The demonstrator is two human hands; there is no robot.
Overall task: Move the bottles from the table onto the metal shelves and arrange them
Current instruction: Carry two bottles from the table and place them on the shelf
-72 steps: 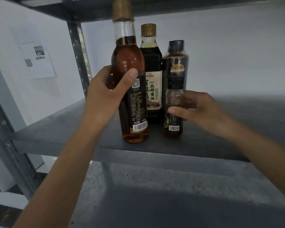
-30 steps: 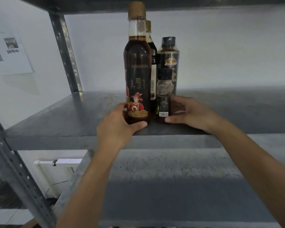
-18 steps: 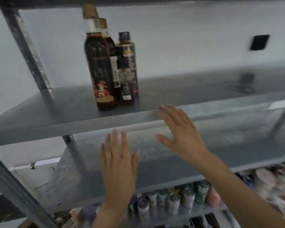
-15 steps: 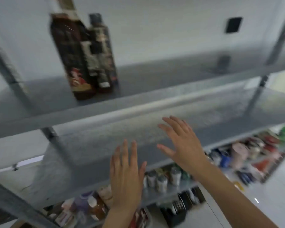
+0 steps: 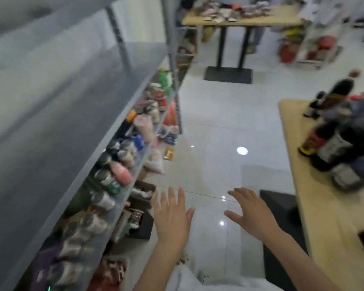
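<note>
Dark bottles [image 5: 328, 143] cluster on the pale wooden table [image 5: 323, 206] at right; matte grey metal shelves [image 5: 72, 101] line the left, above glossy tiles [image 5: 208, 133]. The left hand [image 5: 172, 219] and right hand [image 5: 250, 213] hover spread, empty; the view has swung away from the shelved bottles seen earlier.

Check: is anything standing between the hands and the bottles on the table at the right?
Nothing visible does. The left hand and right hand hang open and empty over bare floor, and a bare strip of the table lies before the bottles. The picture is blurred, though.
</note>
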